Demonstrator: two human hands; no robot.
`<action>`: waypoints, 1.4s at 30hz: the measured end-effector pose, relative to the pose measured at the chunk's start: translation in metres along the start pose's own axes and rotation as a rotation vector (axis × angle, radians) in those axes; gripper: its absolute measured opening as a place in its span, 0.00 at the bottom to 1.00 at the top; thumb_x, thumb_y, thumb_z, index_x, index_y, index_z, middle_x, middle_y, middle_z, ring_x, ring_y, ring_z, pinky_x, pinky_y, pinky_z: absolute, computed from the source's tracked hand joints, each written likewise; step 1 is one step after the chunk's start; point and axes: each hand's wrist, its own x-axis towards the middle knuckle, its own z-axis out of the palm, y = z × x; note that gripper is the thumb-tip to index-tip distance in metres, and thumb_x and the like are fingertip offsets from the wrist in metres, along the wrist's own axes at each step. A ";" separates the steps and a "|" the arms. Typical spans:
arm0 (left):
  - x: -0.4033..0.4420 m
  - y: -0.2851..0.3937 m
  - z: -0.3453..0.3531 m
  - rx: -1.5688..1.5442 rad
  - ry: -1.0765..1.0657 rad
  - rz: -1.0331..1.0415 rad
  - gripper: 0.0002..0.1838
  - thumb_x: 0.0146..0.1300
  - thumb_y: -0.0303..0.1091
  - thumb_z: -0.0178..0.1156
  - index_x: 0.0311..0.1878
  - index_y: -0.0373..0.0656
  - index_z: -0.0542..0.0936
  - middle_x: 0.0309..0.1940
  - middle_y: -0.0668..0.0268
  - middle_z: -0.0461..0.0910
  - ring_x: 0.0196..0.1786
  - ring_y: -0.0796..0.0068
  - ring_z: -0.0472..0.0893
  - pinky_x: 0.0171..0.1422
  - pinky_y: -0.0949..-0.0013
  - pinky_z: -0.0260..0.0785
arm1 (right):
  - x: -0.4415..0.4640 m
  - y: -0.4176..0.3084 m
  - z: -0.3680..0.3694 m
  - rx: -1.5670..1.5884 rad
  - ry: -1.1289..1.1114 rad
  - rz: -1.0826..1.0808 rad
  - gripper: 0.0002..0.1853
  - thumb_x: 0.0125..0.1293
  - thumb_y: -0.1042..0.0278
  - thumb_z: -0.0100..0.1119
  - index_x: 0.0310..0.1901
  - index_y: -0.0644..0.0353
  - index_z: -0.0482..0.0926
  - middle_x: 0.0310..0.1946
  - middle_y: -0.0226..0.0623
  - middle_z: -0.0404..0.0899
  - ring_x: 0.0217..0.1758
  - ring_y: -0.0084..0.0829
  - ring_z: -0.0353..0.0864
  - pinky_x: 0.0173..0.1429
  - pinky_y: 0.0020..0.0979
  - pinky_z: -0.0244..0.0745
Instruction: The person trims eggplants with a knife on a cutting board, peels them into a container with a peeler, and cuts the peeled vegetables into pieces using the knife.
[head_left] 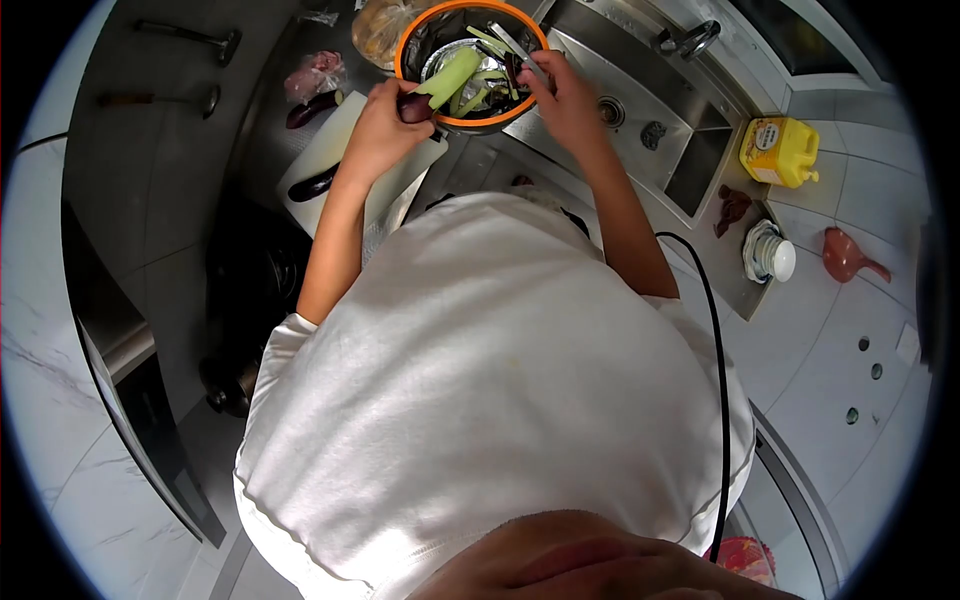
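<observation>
My left hand (375, 135) is wrapped around the purple end of a partly peeled eggplant (452, 78), whose pale green flesh points up and to the right. It is held over a bin with an orange rim (401, 52) and a dark liner. Closed around a silver peeler (512, 42), my right hand (570, 105) is at the bin's right side, its blade end apart from the eggplant or hidden; I cannot tell which. Green and dark peelings (480, 98) lie inside the bin.
A cutting board (395, 185) on the left counter bears a dark eggplant (314, 184); another eggplant (314, 110) lies beyond, near a bag of pinkish food (315, 77). A steel sink (640, 95) is at right, with a yellow jug (780, 152) and stacked bowls (765, 252).
</observation>
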 end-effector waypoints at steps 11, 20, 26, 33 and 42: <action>0.039 0.007 -0.003 -0.551 0.126 0.176 0.27 0.62 0.29 0.78 0.62 0.41 0.79 0.48 0.69 0.87 0.53 0.79 0.85 0.57 0.71 0.79 | 0.009 -0.026 0.028 0.227 -0.377 -0.024 0.31 0.61 0.55 0.82 0.62 0.62 0.83 0.49 0.34 0.90 0.49 0.25 0.87 0.59 0.30 0.81; 0.048 -0.010 0.045 -1.391 -0.061 -0.255 0.17 0.77 0.43 0.63 0.57 0.40 0.75 0.43 0.62 0.83 0.38 0.70 0.84 0.39 0.72 0.80 | -0.015 -0.047 0.020 0.355 -0.283 -0.008 0.14 0.81 0.58 0.59 0.57 0.58 0.86 0.42 0.29 0.88 0.47 0.19 0.84 0.50 0.25 0.77; 0.026 -0.006 0.035 -0.766 -0.242 -0.193 0.23 0.68 0.28 0.71 0.61 0.39 0.73 0.41 0.65 0.84 0.32 0.79 0.82 0.32 0.73 0.75 | -0.018 -0.054 0.007 -0.080 -0.192 -0.159 0.12 0.78 0.54 0.61 0.53 0.47 0.87 0.34 0.40 0.88 0.37 0.37 0.89 0.41 0.35 0.80; 0.018 -0.011 0.032 -0.572 -0.298 -0.253 0.25 0.68 0.27 0.71 0.65 0.37 0.72 0.35 0.69 0.83 0.29 0.83 0.78 0.29 0.76 0.71 | -0.007 -0.021 0.033 -0.398 -0.068 -0.285 0.14 0.75 0.46 0.62 0.46 0.45 0.89 0.29 0.40 0.87 0.32 0.47 0.87 0.32 0.44 0.80; 0.008 -0.011 0.029 -0.497 -0.211 -0.217 0.34 0.68 0.26 0.70 0.74 0.39 0.65 0.41 0.67 0.86 0.30 0.81 0.79 0.31 0.74 0.73 | 0.007 -0.009 0.000 -0.716 -0.044 -0.021 0.18 0.76 0.42 0.59 0.47 0.46 0.89 0.30 0.40 0.88 0.34 0.48 0.88 0.35 0.47 0.81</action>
